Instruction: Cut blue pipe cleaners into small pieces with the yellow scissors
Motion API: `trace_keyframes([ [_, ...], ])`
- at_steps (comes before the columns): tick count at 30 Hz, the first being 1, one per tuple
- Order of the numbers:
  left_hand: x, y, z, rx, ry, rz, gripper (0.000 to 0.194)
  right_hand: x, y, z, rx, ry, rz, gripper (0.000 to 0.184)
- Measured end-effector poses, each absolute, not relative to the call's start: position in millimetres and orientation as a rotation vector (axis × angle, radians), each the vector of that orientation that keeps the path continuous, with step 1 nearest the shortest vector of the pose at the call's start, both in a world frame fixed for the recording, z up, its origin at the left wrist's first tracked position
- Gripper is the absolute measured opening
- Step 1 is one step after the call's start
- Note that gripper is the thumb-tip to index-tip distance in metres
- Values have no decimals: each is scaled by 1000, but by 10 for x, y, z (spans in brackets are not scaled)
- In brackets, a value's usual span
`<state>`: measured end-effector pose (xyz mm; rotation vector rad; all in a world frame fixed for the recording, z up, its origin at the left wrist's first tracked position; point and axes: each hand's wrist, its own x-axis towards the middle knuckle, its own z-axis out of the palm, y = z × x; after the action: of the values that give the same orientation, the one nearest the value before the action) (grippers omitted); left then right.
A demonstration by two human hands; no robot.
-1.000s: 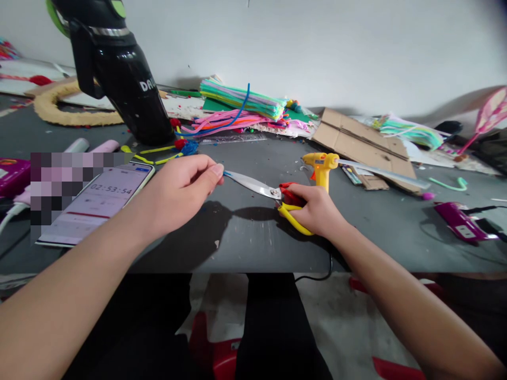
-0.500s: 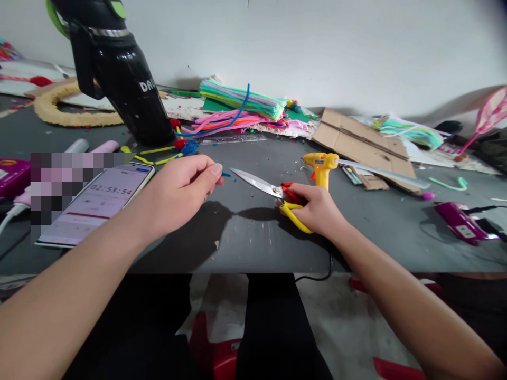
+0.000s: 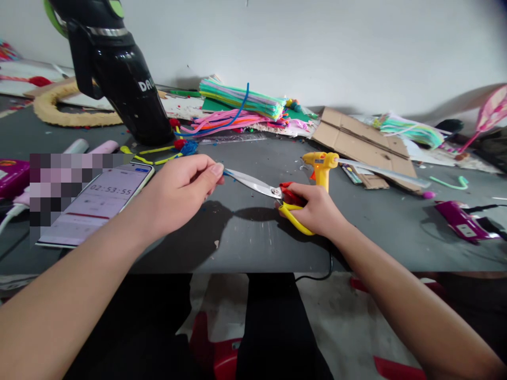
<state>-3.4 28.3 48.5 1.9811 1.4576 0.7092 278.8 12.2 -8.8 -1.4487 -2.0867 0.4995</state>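
Thumb and fingers of my left hand (image 3: 194, 182) are pinched together on a short piece of blue pipe cleaner (image 3: 226, 172); only its tip shows, the rest being hidden by the fingers. My right hand (image 3: 312, 207) grips scissors (image 3: 253, 183) by their red and yellow handles. The blades point left and look almost closed, with their tip right at the blue piece by my left fingertips. Whether the piece lies between the blades I cannot tell. Behind my right hand stands a yellow glue gun (image 3: 322, 163) with a clear glue stick in it.
A black bottle (image 3: 127, 89) and a phone (image 3: 103, 200) showing a timer are on the left. Bundles of pipe cleaners (image 3: 241, 97) lie along the wall, near folded cardboard (image 3: 356, 140). A purple power socket (image 3: 463, 221) sits at the right. The grey table's front edge (image 3: 253, 272) runs below my hands.
The scissors have shifted slightly left, and their tip has come from just beside the blue piece to meet it at my left fingertips. My left hand has stayed in place.
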Motion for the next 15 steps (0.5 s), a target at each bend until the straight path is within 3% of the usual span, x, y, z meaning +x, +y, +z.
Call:
trace_keyframes([
  [15, -30, 279, 492, 1979, 1464, 686, 37, 2798, 136, -101, -1455, -2115, 454, 17],
])
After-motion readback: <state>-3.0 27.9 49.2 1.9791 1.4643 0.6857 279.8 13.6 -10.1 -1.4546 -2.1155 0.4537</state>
